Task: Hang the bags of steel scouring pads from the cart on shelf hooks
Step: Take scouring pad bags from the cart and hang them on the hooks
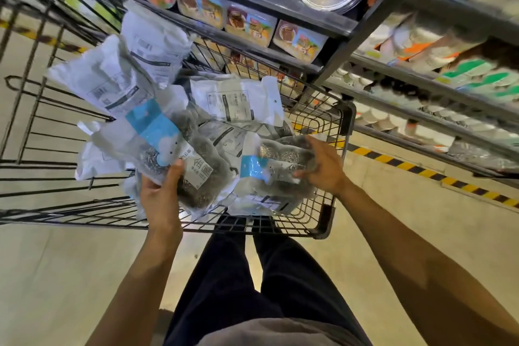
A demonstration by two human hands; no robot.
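Counting gives one wire cart [341,132], two hands and at least seven bags [236,101] of scouring pads, the heap too tangled for an exact number. Clear plastic shows grey steel coils under blue-and-white labels; other bags show white printed backs. Over the cart's near edge the left hand [160,194] clamps thumb and fingers on a raised fan [168,146] of bags; the right hand [323,168] curls round one bag [269,168] at the near right corner. Print is blurred, lower bags buried

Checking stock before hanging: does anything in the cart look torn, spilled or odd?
Nothing looks torn or spilled. The bags lie jumbled in the cart, some white back up, some blue front up. The left hand grips a fanned bunch, the right hand one bag.
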